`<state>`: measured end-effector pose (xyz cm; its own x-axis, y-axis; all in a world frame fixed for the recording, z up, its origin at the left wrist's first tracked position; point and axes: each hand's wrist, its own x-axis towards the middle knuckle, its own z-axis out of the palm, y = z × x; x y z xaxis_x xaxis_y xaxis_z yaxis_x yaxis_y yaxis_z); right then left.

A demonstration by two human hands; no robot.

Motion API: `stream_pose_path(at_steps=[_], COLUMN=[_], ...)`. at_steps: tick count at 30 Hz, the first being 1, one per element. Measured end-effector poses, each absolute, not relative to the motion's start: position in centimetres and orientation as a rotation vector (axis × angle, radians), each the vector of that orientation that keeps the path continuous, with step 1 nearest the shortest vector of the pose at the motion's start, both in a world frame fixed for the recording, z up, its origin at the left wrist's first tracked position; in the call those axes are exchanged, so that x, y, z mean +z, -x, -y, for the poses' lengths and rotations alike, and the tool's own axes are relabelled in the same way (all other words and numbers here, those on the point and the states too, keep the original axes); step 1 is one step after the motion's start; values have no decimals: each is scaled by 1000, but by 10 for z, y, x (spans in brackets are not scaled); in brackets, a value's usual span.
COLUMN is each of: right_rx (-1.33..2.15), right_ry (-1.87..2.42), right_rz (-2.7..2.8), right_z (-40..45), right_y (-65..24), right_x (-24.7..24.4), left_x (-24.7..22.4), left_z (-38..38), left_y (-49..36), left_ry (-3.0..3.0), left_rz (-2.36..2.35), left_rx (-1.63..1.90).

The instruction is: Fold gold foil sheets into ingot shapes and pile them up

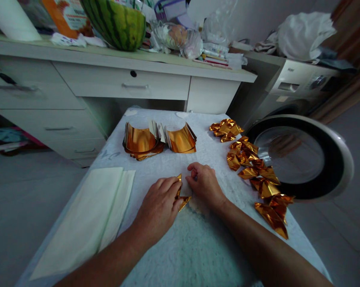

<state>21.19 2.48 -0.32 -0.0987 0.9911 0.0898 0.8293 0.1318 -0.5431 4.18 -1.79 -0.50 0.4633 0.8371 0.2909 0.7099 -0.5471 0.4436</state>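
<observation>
My left hand [161, 205] is closed on a folded piece of gold foil paper [184, 202], holding it low over the cloth-covered table. Pointed corners of the foil stick out past the thumb and fingers; the rest is hidden under the hand. Just right of it, my right hand [206, 184] has loosely bent fingers, with a gap between thumb and index finger and nothing visible in them. Beyond both hands lie two curved stacks of gold foil sheets, a left stack [141, 140] and a right stack [180, 140], with pale edges turned up.
Folded gold foil pieces [265, 187] line the table's right side, with another cluster [226, 129] behind. Pale folded sheets [84, 211] lie at left. The open washing machine door [344, 159] reaches the right table edge. A cut watermelon [117, 26] sits on the counter [168, 63].
</observation>
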Motion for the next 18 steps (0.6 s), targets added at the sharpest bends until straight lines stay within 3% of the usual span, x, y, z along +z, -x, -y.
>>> stream_pose_path(at_steps=[18], right_rx=[432], right_ry=[1486], right_rz=[2115], right_z=[-14], right_y=[-220], right_x=[-6], left_x=[-9], left_z=[17], left_y=[-41], left_ry=[-2486], left_rz=[-1314], left_rx=[686])
